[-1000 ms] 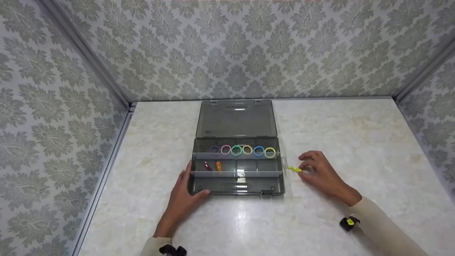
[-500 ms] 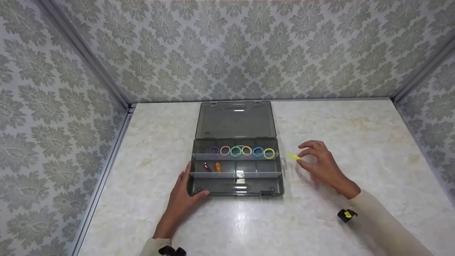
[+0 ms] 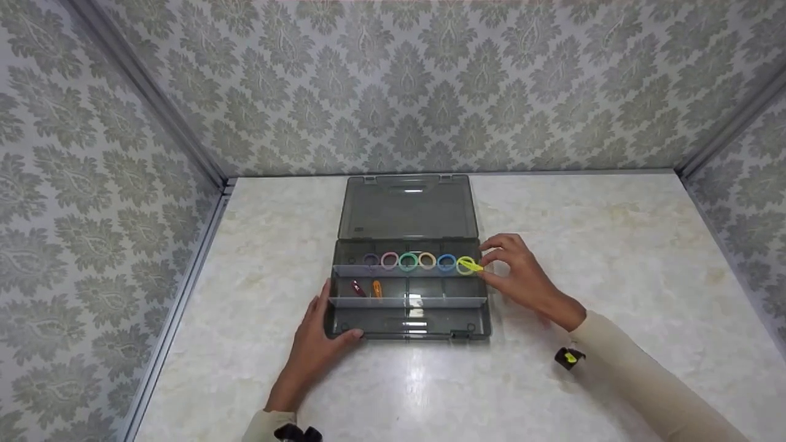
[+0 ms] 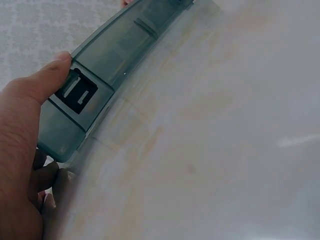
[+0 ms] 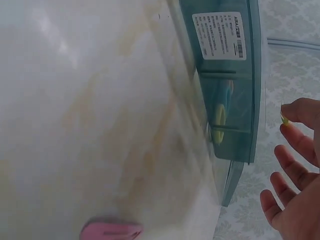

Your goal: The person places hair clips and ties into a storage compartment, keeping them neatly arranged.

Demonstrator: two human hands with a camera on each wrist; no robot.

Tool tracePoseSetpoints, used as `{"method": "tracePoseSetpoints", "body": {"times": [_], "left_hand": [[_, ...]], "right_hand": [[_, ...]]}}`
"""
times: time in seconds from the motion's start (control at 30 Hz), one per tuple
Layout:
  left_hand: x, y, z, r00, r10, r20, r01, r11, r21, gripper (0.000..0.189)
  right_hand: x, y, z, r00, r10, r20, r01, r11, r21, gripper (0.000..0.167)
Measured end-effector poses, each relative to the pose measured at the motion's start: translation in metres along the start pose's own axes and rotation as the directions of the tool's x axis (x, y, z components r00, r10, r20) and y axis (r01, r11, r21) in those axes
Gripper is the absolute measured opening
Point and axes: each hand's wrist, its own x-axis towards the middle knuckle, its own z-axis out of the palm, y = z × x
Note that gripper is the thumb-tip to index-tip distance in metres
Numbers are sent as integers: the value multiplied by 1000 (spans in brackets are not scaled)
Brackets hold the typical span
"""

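A transparent grey storage box [image 3: 442, 316] lies with its lid [image 3: 408, 215] folded back. My left hand [image 3: 316, 350] grips its near left corner, thumb on the front wall and fingers along the side; the left wrist view shows the thumb [image 4: 50, 77] beside a black latch slot. Between thumb and index finger, my right hand [image 3: 519, 270] pinches a yellow hair clip [image 3: 470, 265] above the right end of the back row. Several coloured hair ties [image 3: 408, 261] stand along that row. A dark red clip [image 3: 357, 288] and an orange clip [image 3: 377, 289] lie in the middle row.
Clear dividers [image 3: 442, 301] split the box into rows. It rests on a pale marbled table [image 3: 614, 258] with patterned walls [image 3: 408, 92] around. In the right wrist view, a pink object [image 5: 111, 231] shows at the bottom edge and a printed label [image 5: 220, 36] on the box side.
My right hand has carried the yellow clip up and left, from beside the box to over its back right part. The left hand stays at the corner.
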Motion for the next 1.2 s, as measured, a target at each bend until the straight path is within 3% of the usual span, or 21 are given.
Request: {"method": "tracePoseSetpoints", "body": {"times": [0.23,0.8,1.2], "left_hand": [[2,-2,0,1000,8,-4,-8,1000,-7,123],[1,-1,-1,1000,6,3,-6,1000,-16,122],[1,0,-1,1000,20,-2,-20,1000,-9,123]], "right_hand": [[15,-11,17,996,-2,90,1,1000,6,8],[41,-26,35,983,-86,164,89,996,-7,8],[58,-42,52,960,-101,262,111,994,-24,8]]}}
